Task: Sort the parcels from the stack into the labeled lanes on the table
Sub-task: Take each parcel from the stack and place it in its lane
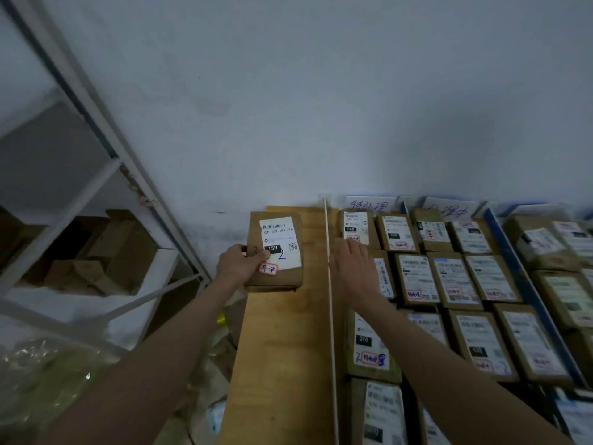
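Far left I log a white metal rack (96,175) with loose cartons (106,252) on its lower shelf, and a crumpled plastic bag (48,374) below it. Next, my left hand (240,263) grips a brown parcel (274,250) at its left edge, thumb curled onto the top face; the parcel lies flat at the far end of the leftmost lane of the wooden table (282,364) (its label reads 15H, with a handwritten blue 2 and a small red-bordered sticker). A thin white divider (330,300) runs along that lane's right side. Just past it, my right hand (353,268) is flat, fingers straight and together, palm down over the parcels (455,281) packed in rows in the next lane. Handwritten lane signs (369,205) stand against the wall. A blue divider (526,290) follows, then further boxes (558,261) at far right, blurred.
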`<state>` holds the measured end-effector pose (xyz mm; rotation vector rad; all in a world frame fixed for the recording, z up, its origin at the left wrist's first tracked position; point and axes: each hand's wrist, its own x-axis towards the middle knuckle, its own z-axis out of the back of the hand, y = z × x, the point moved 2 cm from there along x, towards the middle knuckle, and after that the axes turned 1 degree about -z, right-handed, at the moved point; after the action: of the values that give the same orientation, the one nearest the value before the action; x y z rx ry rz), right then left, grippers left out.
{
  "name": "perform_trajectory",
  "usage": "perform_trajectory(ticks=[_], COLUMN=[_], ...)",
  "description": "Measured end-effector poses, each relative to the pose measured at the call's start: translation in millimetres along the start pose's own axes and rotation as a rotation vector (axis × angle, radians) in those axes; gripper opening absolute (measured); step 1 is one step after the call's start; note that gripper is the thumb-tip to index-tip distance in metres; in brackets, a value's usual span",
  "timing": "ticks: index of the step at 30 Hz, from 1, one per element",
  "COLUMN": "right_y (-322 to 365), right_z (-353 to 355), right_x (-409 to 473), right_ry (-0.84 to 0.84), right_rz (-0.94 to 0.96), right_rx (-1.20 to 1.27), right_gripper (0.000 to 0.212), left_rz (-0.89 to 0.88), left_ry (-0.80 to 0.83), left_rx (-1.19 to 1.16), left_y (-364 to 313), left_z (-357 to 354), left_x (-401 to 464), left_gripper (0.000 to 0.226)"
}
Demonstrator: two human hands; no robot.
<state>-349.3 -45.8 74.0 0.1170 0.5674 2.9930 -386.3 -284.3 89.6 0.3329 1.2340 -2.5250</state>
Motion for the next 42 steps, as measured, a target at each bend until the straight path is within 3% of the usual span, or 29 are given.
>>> perform_trajectory(ticks=[9, 20, 31, 34, 42], right_y=[-7.6, -89.6, -230.1, -280.4, -414.1], right_z=[53.9, 129.6, 202.5, 222.2, 265.6], right_x=[-137.1, -275.5, -390.0, -426.0, -501.5], right_ry=[-0.059, -0.154, -0.244, -0.265, -0.265], right_rz=[-0.066, -0.277, -0.496, -0.539, -0.663], right_rx=[-0.108, -0.183, -0.190, -0.194, -0.189], right_gripper=[0.049, 0.050, 0.050, 0.049, 0.050], left_rz=[-0.109, -0.255, -0.417, -0.408, -0.441], left_ry=[0.033, 0.199, 0.425, 0.471, 0.549], left_rx=[0.027, 0.047, 0.092, 0.110, 0.141], left_y=[7.0, -26.7, -99.3, -114.9, -159.5], left_z=[9.4, -68.6, -211.0, -265.9, -397.0], left_x=[-127.5, -244.7, -347.5, -380.7, -471.0], left_gripper=[0.053, 0.031, 0.031, 0.042, 0.037])
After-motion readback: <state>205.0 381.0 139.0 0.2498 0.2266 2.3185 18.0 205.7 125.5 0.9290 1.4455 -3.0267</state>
